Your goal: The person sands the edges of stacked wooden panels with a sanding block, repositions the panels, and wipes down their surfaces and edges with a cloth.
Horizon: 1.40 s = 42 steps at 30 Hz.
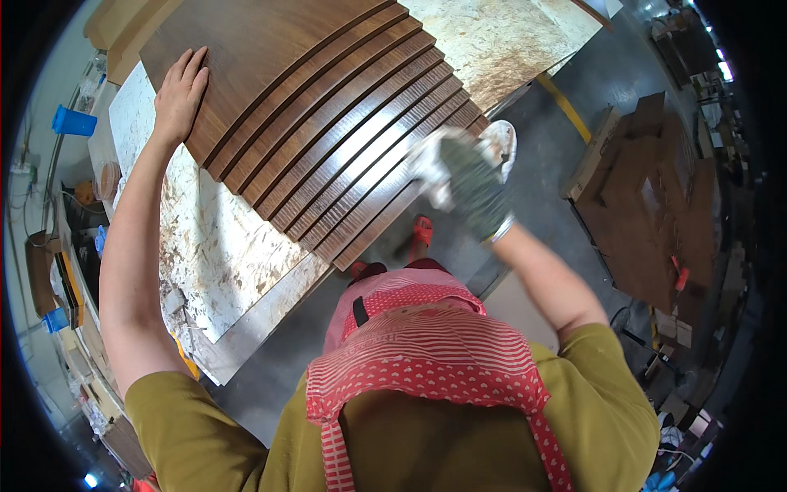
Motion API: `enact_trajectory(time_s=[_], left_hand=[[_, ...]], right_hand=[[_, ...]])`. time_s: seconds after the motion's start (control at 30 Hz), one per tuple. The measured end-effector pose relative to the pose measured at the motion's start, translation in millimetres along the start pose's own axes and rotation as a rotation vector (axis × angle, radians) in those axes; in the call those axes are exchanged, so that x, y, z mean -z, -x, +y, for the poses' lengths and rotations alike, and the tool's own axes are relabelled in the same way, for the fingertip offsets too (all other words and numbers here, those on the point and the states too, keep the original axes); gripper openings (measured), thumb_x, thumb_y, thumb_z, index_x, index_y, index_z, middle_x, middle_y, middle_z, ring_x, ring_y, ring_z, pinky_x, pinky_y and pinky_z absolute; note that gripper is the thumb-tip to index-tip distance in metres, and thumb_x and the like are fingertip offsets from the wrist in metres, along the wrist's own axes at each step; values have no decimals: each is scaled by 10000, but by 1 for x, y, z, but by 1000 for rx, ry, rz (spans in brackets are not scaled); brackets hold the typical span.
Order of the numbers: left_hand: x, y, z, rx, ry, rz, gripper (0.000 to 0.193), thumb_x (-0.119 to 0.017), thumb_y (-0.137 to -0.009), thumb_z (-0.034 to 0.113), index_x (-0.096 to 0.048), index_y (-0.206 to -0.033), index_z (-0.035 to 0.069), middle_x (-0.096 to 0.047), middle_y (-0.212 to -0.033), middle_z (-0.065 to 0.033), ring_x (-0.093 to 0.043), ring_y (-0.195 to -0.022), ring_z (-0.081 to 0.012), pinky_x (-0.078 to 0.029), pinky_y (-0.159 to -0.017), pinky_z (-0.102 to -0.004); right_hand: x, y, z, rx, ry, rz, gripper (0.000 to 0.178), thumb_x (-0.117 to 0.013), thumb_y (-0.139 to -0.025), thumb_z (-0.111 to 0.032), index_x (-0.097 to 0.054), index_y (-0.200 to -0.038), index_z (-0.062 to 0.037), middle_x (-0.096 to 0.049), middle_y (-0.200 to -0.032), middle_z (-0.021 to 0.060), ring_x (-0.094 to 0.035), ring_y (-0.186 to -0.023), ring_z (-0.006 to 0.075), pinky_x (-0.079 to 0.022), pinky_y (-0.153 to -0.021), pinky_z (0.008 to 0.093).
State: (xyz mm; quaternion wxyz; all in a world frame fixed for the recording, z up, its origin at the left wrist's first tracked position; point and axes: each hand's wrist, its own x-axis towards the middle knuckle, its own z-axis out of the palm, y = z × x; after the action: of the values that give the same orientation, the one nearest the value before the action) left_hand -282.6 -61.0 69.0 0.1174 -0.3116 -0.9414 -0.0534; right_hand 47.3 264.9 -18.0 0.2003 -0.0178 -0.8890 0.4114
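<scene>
Brown wood-grain panels (352,131) lie fanned out in overlapping steps on the worktable, their glossy edges stepping toward me. My left hand (180,97) is bare and rests with its fingers stretched out on the left edge of the top panel. On my right hand (475,190) is a dark grey-green glove, smeared by motion. It grips a white cloth (432,170) at the right end of the nearest panels. The glove hides its fingertips and part of the cloth. Just beyond the glove shows a white rounded thing (502,146), its kind unclear.
The white tabletop (221,262) is stained brown. More brown panels (648,197) are stacked at the right, with a red-handled tool (680,275) on them. A blue container (74,121) stands at the far left. A yellow line (566,108) crosses the grey floor.
</scene>
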Motion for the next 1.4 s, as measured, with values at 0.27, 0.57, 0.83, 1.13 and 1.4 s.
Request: enact_trajectory(time_s=[0.27, 0.57, 0.83, 1.13, 1.4], left_hand=[[-6, -4, -6, -35, 30, 55, 487, -322, -952, 444, -380, -1389, 234, -347, -1438, -89, -328, -1318, -277, -272, -1062, -422], [-22, -14, -17, -28, 0, 61, 507, -323, -939, 479, -377, -1388, 249, -350, -1440, -88, -323, -1323, -277, -280, -1054, -439], [-22, -8, -32, -162, -168, 95, 476, -326, -952, 398, -355, -1401, 240, -353, -1434, -86, -355, -1298, -284, -311, -1048, -390], [-4, 3, -3, -119, -37, 93, 456, -387, -932, 351, -452, -1301, 91, -415, -1358, -155, -374, -1255, -324, -312, -1035, -429], [-23, -5, -33, -94, -86, 113, 470, -339, -951, 387, -360, -1397, 241, -363, -1427, -77, -369, -1288, -280, -325, -1037, -388]], right_hand=[[41, -12, 49, 167, 712, -82, 476, -558, -847, -200, -462, -1270, -2, -510, -1290, 148, -519, -1171, 288, -426, -956, 392], [-90, 77, -109, 415, 109, -150, 472, -668, -729, -244, -566, -1154, -67, -576, -1085, 115, -559, -1015, 261, -445, -898, 397], [4, 38, -71, -7, -6, 67, 364, -605, -804, -86, -516, -1146, 3, -575, -1034, 166, -585, -957, 259, -507, -827, 341], [-15, 32, -38, 372, 682, -230, 534, -560, -810, -274, -470, -1290, -58, -524, -1249, 128, -569, -1043, 279, -437, -885, 375], [-15, 18, -78, 426, 625, -429, 492, -583, -803, -219, -508, -1258, -49, -562, -1174, 157, -578, -1019, 316, -454, -857, 379]])
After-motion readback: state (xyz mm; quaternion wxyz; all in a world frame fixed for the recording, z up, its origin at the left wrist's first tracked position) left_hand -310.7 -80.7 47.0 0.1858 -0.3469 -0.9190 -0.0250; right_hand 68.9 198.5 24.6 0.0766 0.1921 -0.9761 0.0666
